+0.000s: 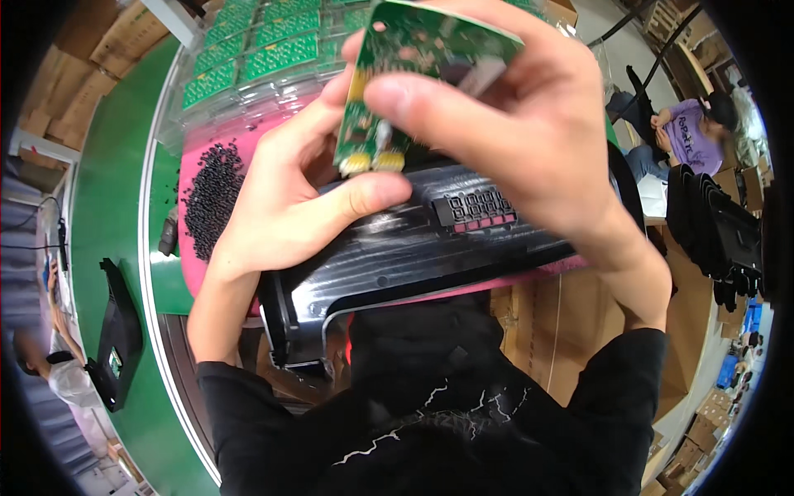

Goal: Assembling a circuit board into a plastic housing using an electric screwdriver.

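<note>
A green circuit board [413, 37] is held up in both hands, tilted, over a glossy black plastic housing [372, 277]. My left hand [285, 194] grips the board's left and lower side, its thumb near the pale yellow connectors [372, 161] at the lower edge. My right hand [521, 132] is closed around the right side with the thumb across the face; it is somewhat blurred. The housing has a window of segmented digit shapes [480, 211] and lies partly under my hands.
A pink mat [197, 273] lies under the housing, with a pile of small black pieces [211, 202] at left. Clear trays [240, 89] of green boards stand behind. A black casing [120, 339] rests on the green table [116, 211]. Another person [691, 136] sits at right; one is at far left.
</note>
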### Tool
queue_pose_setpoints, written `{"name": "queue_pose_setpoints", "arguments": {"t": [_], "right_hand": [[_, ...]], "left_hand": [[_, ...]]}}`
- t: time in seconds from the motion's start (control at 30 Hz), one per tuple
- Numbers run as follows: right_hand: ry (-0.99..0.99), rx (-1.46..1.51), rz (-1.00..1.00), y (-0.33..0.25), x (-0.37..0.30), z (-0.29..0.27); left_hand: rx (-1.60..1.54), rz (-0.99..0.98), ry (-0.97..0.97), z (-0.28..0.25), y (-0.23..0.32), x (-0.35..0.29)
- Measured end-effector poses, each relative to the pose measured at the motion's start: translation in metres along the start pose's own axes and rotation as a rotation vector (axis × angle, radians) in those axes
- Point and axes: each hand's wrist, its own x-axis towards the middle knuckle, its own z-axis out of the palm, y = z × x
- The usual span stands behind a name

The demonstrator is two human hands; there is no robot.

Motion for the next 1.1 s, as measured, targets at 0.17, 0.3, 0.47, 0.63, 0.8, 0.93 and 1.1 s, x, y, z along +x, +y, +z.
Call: {"name": "queue_pose_setpoints", "arguments": {"t": [0.17,0.3,0.47,0.63,0.8,0.93,1.1], "right_hand": [[0.138,-0.040,0.420,-0.033,-0.041,-0.005],[-0.032,-0.396,0.404,-0.040,-0.067,-0.029],[-0.037,-0.386,0.571,-0.048,-0.102,-0.025],[0.010,-0.462,0.539,-0.031,-0.125,-0.031],[-0.119,-0.356,0.674,-0.021,-0.143,-0.042],[-0.227,-0.225,0.836,-0.022,-0.148,-0.043],[-0.242,-0.243,0.863,-0.020,-0.148,-0.038]], "left_hand": [[-0.090,-0.182,-0.067,0.017,0.020,0.008],[-0.034,-0.183,-0.163,0.018,0.008,0.011],[0.127,-0.408,-0.422,0.016,-0.006,0.023],[0.003,-0.394,-0.197,0.017,-0.029,0.016],[0.319,-0.211,-0.302,0.017,-0.041,0.013],[0.558,-0.122,-0.421,0.021,-0.047,0.008],[0.633,-0.114,-0.413,0.024,-0.048,0.006]]}}
